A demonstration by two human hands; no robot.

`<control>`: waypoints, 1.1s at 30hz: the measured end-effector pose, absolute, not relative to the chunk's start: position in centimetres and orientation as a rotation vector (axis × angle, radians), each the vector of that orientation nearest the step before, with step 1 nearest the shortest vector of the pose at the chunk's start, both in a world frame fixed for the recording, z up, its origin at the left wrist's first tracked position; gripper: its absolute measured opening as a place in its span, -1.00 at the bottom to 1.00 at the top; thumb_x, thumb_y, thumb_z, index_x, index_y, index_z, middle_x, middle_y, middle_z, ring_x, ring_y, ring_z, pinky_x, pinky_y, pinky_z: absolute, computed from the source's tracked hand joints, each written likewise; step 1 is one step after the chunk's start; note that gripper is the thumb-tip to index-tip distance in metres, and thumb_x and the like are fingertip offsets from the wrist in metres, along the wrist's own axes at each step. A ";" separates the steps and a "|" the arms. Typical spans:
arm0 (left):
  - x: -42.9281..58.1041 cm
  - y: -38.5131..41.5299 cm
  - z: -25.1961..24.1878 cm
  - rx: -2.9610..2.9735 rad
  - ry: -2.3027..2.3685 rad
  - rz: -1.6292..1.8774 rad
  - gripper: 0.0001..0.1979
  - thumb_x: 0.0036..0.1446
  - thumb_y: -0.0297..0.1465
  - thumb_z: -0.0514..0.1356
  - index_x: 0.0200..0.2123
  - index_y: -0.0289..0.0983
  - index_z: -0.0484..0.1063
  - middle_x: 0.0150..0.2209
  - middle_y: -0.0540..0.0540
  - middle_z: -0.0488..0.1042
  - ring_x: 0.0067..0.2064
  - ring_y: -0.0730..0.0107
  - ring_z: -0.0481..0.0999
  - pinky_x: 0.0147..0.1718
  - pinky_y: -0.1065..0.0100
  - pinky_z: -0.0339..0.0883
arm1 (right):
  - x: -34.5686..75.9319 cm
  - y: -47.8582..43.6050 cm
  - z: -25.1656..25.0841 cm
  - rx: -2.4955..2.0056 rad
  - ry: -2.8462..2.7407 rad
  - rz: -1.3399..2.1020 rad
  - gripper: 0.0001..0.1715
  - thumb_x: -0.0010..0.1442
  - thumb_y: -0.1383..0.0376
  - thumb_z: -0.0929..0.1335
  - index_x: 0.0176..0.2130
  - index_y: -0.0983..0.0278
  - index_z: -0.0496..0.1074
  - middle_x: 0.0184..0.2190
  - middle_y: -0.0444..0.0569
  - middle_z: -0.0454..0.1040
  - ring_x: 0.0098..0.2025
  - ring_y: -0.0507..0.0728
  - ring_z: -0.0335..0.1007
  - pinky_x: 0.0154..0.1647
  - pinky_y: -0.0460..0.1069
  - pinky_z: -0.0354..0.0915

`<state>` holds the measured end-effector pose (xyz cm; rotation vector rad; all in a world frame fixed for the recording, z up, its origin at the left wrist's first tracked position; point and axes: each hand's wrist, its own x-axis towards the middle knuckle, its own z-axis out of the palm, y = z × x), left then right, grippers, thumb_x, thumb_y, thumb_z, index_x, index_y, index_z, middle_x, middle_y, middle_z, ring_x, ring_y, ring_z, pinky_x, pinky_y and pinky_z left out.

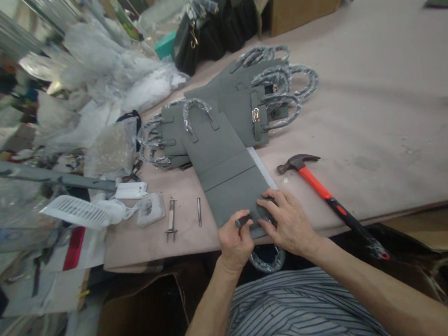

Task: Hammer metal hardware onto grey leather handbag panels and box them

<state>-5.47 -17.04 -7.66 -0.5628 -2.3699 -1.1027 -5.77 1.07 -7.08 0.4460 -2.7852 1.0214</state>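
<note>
A long flat grey handbag panel (228, 173) lies across the front of the table, with a plastic-wrapped handle at each end. The near handle (269, 266) hangs over the table's front edge. My left hand (234, 243) is closed at the panel's near end, pinching a small dark tab (243, 220) between thumb and forefinger. Beside it, my right hand (289, 222) curls its fingers and thumb around the base of the near handle, resting on the panel. A claw hammer (319, 186) with a red and black grip lies to the right, its end past the table edge.
Several grey bag panels with wrapped handles (237, 96) are piled beyond. Left lie a thin metal rod (199, 212), a metal caliper-like tool (171, 219) and a white fan (81, 212). Black bags (212, 33) and a cardboard box (307, 1) stand at the back.
</note>
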 end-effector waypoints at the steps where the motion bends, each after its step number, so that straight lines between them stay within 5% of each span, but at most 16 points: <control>1: -5.5 -17.1 -7.7 -0.561 -2.372 -1.096 -0.85 0.30 -0.53 0.14 -0.12 -0.30 0.48 -0.22 -0.16 0.65 -0.16 0.31 0.68 -0.11 0.36 0.58 | -5.8 1.3 -7.1 0.483 -2.764 1.066 -0.56 0.21 0.28 0.39 0.07 0.35 0.44 0.10 0.24 0.36 0.17 0.38 0.24 0.19 0.30 0.26; 5: -5.6 -17.3 -7.8 -0.619 -2.386 -1.094 -0.84 0.32 -0.49 0.13 -0.09 -0.29 0.48 -0.19 -0.17 0.65 -0.15 0.30 0.68 -0.10 0.34 0.59 | -5.7 3.6 -7.2 0.480 -2.637 1.218 -0.57 0.27 0.17 0.36 0.08 0.27 0.41 0.10 0.19 0.38 0.16 0.34 0.31 0.17 0.30 0.31; 11: -5.6 -17.4 -7.9 -0.562 -2.418 -1.156 -0.85 0.33 -0.47 0.13 -0.10 -0.28 0.48 -0.22 -0.16 0.65 -0.21 0.33 0.68 -0.16 0.37 0.58 | -4.9 10.1 -7.7 0.058 -2.728 0.797 -0.58 0.26 0.15 0.30 0.01 0.35 0.43 0.02 0.27 0.41 0.09 0.41 0.35 0.14 0.30 0.30; 22: -5.6 -16.6 -7.8 -0.500 -2.422 -1.111 -0.88 0.31 -0.47 0.12 -0.17 -0.26 0.46 -0.32 -0.09 0.62 -0.35 0.37 0.64 -0.32 0.42 0.52 | -3.5 11.9 -7.2 -0.273 -3.129 0.467 -0.71 0.24 0.25 0.27 -0.10 0.32 0.44 -0.30 0.11 0.43 -0.35 0.23 0.36 -0.36 0.06 0.19; 25: -5.6 -16.6 -7.9 -0.516 -2.440 -1.064 -0.88 0.30 -0.47 0.12 -0.17 -0.26 0.46 -0.35 -0.08 0.60 -0.38 0.37 0.62 -0.34 0.42 0.51 | -4.5 12.0 -6.1 -0.471 -3.190 0.810 -0.84 0.13 0.29 0.32 -0.24 0.28 0.41 -0.41 0.02 0.40 -0.40 0.19 0.34 -0.39 0.03 0.14; 30: -5.7 -16.6 -8.1 -0.514 -2.450 -1.071 -0.88 0.30 -0.45 0.12 -0.15 -0.25 0.45 -0.33 -0.10 0.60 -0.35 0.35 0.62 -0.31 0.39 0.52 | -5.2 10.7 -4.2 -0.986 -2.577 2.414 -0.79 0.02 0.24 0.35 -0.30 0.21 0.28 -0.54 -0.20 0.27 -0.60 0.02 0.15 -0.57 -0.06 0.07; 33: -5.7 -16.6 -8.1 -0.517 -2.465 -1.090 -0.87 0.32 -0.43 0.10 -0.16 -0.25 0.45 -0.35 -0.08 0.59 -0.39 0.37 0.61 -0.36 0.41 0.51 | -5.0 9.2 -2.1 -1.098 -2.239 2.704 -0.73 0.08 0.13 0.36 -0.31 0.19 0.22 -0.59 -0.30 0.13 -0.68 -0.06 -0.07 -0.67 -0.13 -0.08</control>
